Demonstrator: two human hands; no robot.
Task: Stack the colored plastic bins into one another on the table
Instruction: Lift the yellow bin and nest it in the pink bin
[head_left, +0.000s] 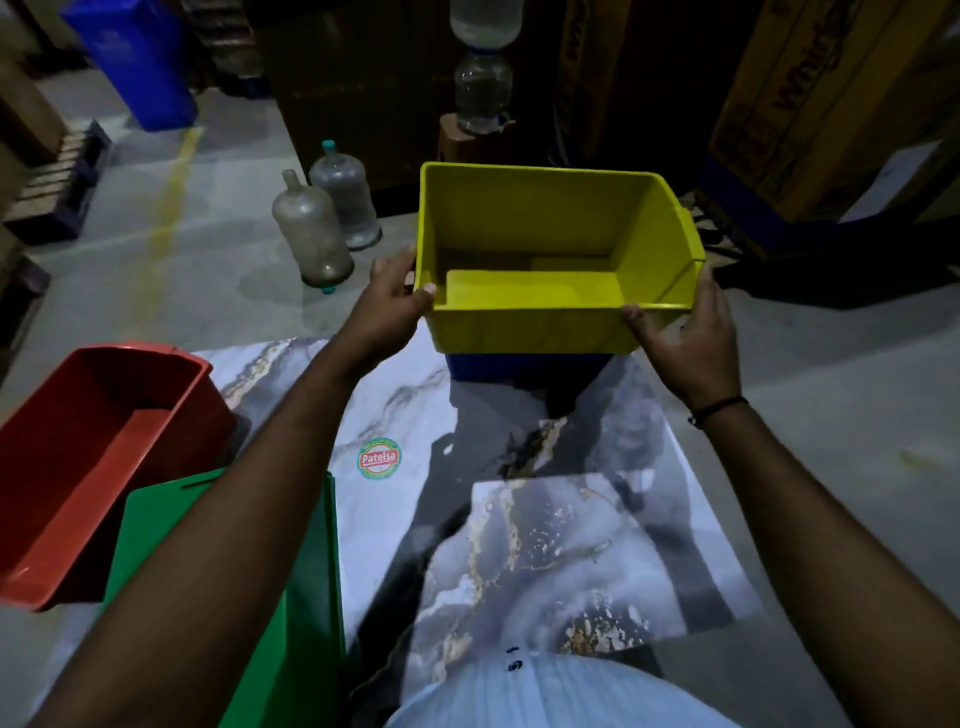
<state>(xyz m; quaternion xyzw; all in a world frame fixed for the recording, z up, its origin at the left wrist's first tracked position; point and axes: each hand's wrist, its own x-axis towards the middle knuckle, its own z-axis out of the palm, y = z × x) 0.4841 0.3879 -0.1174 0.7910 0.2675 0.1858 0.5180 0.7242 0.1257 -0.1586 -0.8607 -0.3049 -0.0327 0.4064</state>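
Both hands clamp the open yellow plastic bin (550, 260), left hand (392, 301) and right hand (685, 338) at its near corners, directly above the blue plastic bin (519, 364) (mostly hidden) on the marbled tabletop (395, 405).

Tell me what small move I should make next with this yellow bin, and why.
Probably press the yellow bin straight down. Your left hand and right hand grip its near corners, and it sits over the blue bin, whose edge shows just beneath, so it may not be fully seated. The red bin and green bin are not yet stacked.
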